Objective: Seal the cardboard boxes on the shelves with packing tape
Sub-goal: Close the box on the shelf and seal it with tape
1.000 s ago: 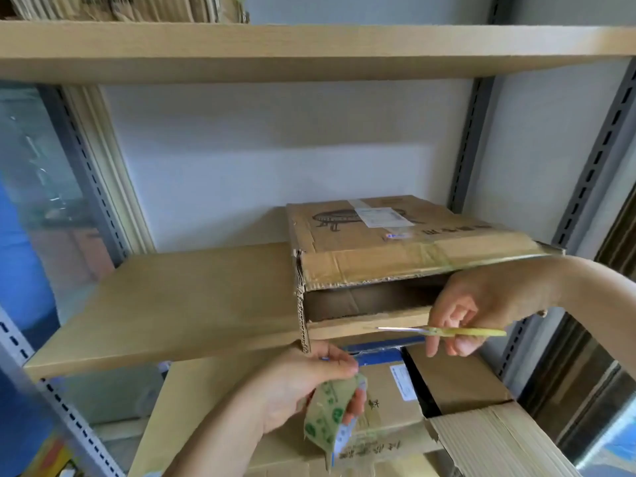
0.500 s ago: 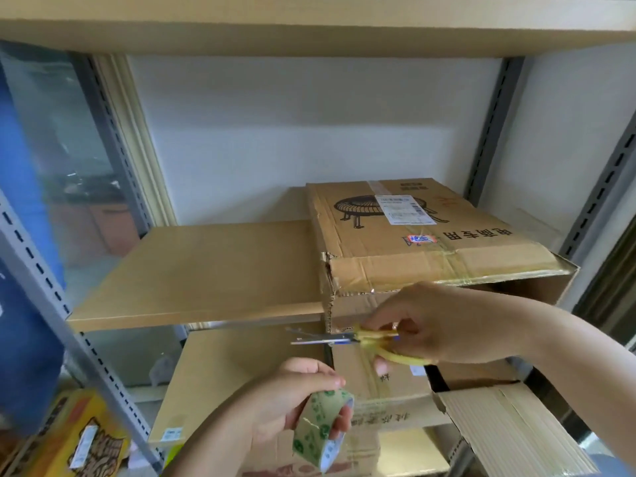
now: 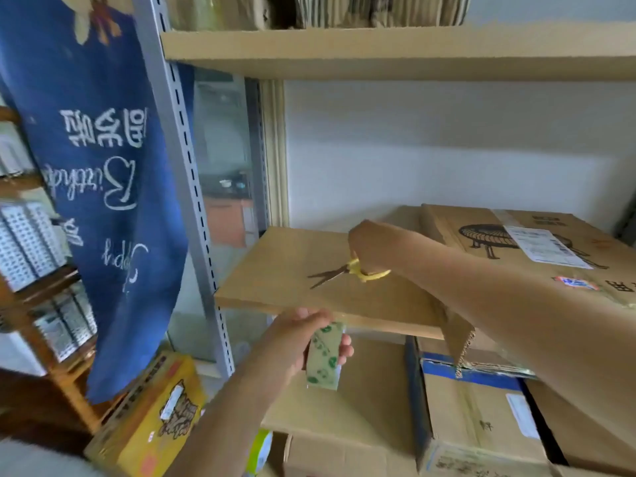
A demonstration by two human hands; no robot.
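Over the middle shelf [image 3: 275, 263], right hand [image 3: 373, 247] grips yellow scissors [image 3: 347, 271], blades apart; below, left hand [image 3: 303, 335] clamps tape roll [image 3: 323, 359].

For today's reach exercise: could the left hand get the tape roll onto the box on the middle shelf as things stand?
Probably not directly: the right forearm, holding scissors, crosses between the left hand with its tape roll and the box.

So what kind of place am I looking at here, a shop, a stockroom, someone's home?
Most likely a small stockroom or storage corner. Slotted metal shelving carries wooden boards, labelled cardboard boxes sit on the shelves, and flattened cardboard is stacked on the top shelf. A home is possible too: a blue birthday banner hangs at the left.
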